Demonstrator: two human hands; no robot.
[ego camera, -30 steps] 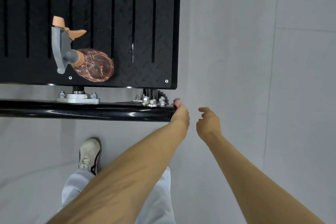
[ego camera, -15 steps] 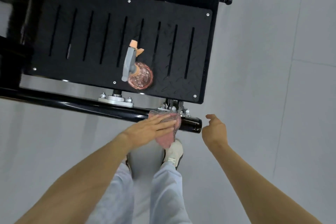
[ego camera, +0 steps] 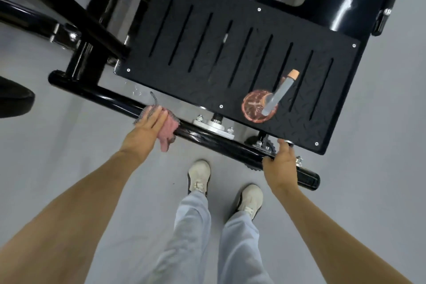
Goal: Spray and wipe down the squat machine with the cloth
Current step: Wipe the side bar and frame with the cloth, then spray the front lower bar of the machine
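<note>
Left hand (ego camera: pixel 144 132), fingers flat, presses pink cloth (ego camera: pixel 169 128) onto black base tube (ego camera: pixel 115 101); right hand (ego camera: pixel 280 165) curls over same tube near its right end. Tube's long axis runs upper-left to lower-right; the stretch up-left of cloth is likely next, left hand nearer. Spray bottle (ego camera: pixel 255 108) sits on footplate (ego camera: pixel 196 53).

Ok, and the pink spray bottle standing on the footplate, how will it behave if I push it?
The spray bottle is probably light: its body looks like thin clear plastic. Its grey trigger head sits high above the base, so a sideways push may tip it. Once down, the round body would likely roll on the footplate.
</note>
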